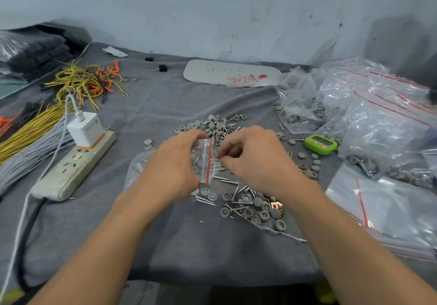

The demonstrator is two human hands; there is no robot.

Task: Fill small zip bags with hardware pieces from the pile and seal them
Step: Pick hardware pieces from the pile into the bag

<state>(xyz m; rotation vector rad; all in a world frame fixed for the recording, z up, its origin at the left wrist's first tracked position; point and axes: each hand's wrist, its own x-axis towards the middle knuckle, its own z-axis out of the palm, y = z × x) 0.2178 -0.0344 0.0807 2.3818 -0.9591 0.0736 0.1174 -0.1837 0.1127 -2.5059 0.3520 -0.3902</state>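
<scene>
While left grip (175, 165) clasps the zip bag (204, 157), right grip (257, 160) pinches its mouth.

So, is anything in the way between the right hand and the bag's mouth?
Nothing visible does: the right hand pinches right at the mouth of the bag, which the left hand grips.

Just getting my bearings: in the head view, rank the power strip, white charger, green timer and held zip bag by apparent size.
1. power strip
2. white charger
3. green timer or zip bag: unsure, since the left hand and right hand hide part of the bag.
</scene>
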